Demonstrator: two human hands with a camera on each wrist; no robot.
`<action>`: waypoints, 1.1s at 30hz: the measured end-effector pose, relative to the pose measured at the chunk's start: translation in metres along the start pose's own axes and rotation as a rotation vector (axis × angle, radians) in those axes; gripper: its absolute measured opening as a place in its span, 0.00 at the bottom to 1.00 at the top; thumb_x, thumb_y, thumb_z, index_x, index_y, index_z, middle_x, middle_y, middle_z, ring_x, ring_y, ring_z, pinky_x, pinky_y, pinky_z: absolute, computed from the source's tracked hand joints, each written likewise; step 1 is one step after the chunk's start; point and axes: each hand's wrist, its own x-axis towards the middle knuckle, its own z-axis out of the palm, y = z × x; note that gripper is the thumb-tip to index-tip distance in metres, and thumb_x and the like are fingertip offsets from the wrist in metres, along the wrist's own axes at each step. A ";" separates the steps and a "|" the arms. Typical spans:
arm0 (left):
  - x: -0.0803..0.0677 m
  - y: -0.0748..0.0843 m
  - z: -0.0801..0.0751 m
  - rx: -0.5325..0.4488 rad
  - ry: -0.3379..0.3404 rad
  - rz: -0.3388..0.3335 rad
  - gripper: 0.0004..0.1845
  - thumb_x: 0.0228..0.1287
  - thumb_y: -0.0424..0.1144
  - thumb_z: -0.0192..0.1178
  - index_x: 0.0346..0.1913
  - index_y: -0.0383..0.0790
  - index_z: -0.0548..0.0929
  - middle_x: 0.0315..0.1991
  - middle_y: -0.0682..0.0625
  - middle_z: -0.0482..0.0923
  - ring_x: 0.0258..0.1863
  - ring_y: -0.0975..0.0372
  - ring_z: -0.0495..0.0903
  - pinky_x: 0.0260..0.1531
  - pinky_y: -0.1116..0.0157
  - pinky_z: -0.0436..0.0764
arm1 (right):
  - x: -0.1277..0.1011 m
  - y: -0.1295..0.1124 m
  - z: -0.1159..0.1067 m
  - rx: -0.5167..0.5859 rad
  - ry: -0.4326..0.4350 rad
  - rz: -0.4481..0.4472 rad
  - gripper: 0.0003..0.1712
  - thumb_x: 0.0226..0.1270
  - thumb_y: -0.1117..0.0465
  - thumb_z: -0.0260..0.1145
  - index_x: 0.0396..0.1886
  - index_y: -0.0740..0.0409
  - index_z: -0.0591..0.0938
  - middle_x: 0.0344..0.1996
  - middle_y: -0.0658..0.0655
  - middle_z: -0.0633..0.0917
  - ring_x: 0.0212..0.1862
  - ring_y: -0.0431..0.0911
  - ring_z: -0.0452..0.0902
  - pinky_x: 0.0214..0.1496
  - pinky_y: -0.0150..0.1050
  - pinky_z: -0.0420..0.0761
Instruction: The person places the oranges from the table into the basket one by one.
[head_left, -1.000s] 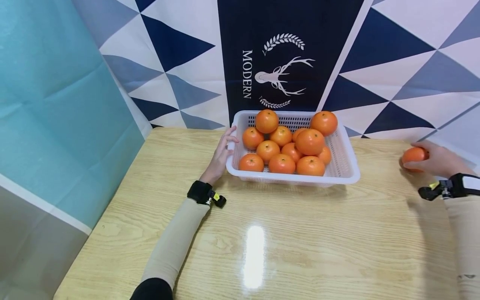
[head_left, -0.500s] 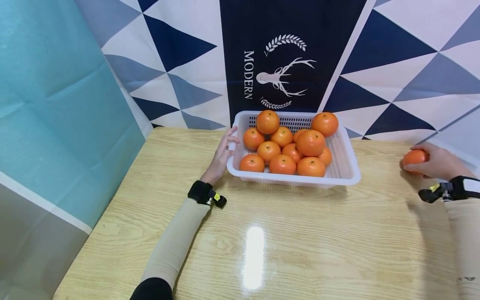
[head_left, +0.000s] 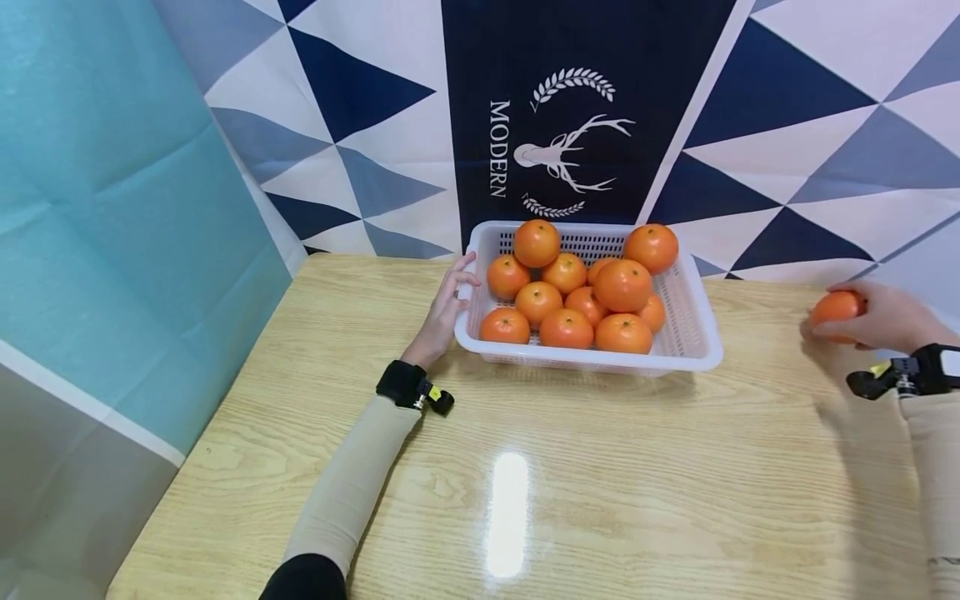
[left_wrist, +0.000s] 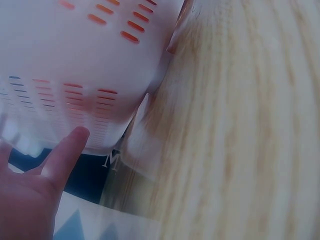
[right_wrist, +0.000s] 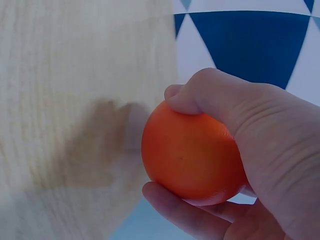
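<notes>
the orange (head_left: 834, 308) in the right hand (head_left: 881, 318) is round, smooth-skinned and evenly bright orange, with a faint sheen and fine pores showing in the right wrist view (right_wrist: 192, 155). it is close to a sphere, so no long axis can be made out, and no stem end shows, so which way it points cannot be told. the right hand (right_wrist: 250, 165) grips it with fingers curled over the top and thumb wrapped beneath, clamped firmly round the fruit. the orange is held just above the far right edge of the wooden table (head_left: 600, 467), well apart from the basket, and its shadow falls on the wood below.

the white plastic basket (head_left: 697, 342) is rectangular with slotted walls and stands on the far middle of the table, up against the patterned backdrop (head_left: 787, 108). it holds a heap of oranges (head_left: 585, 287), about a dozen, piled in two layers, the tallest ones at the back rising above the rim.

the left hand (head_left: 441, 312) rests against the basket's left wall, fingers straight and loosely spread, touching the rim and side without curling round it. in the left wrist view a fingertip (left_wrist: 75, 137) lies against the slotted wall (left_wrist: 75, 60). a black strap (head_left: 401, 385) sits on each wrist over beige sleeves.
</notes>
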 end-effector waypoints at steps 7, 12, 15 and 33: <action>0.000 0.002 0.000 0.003 0.007 -0.016 0.18 0.73 0.41 0.47 0.61 0.52 0.78 0.92 0.67 0.54 0.95 0.63 0.46 0.92 0.38 0.52 | -0.002 -0.004 -0.016 0.007 0.072 -0.027 0.41 0.71 0.62 0.75 0.70 0.81 0.64 0.50 0.91 0.73 0.31 0.62 0.80 0.29 0.45 0.83; 0.000 0.002 0.001 0.005 0.007 -0.004 0.17 0.74 0.40 0.47 0.60 0.51 0.78 0.92 0.65 0.54 0.95 0.62 0.46 0.92 0.39 0.52 | -0.002 -0.007 -0.020 0.001 0.081 -0.014 0.40 0.71 0.62 0.73 0.71 0.81 0.64 0.49 0.91 0.73 0.31 0.62 0.80 0.29 0.46 0.82; 0.000 0.002 0.001 -0.001 0.007 -0.003 0.17 0.73 0.39 0.47 0.60 0.51 0.78 0.92 0.65 0.55 0.95 0.62 0.46 0.93 0.39 0.51 | -0.003 -0.015 -0.024 -0.011 0.091 -0.017 0.41 0.71 0.61 0.73 0.71 0.82 0.64 0.49 0.91 0.74 0.30 0.62 0.80 0.30 0.45 0.80; 0.000 0.002 0.002 -0.028 0.018 -0.018 0.17 0.71 0.39 0.48 0.58 0.54 0.79 0.91 0.66 0.56 0.94 0.63 0.49 0.91 0.41 0.58 | 0.007 -0.114 -0.048 -0.073 0.143 -0.123 0.45 0.72 0.53 0.75 0.79 0.70 0.68 0.60 0.88 0.73 0.58 0.78 0.68 0.45 0.65 0.74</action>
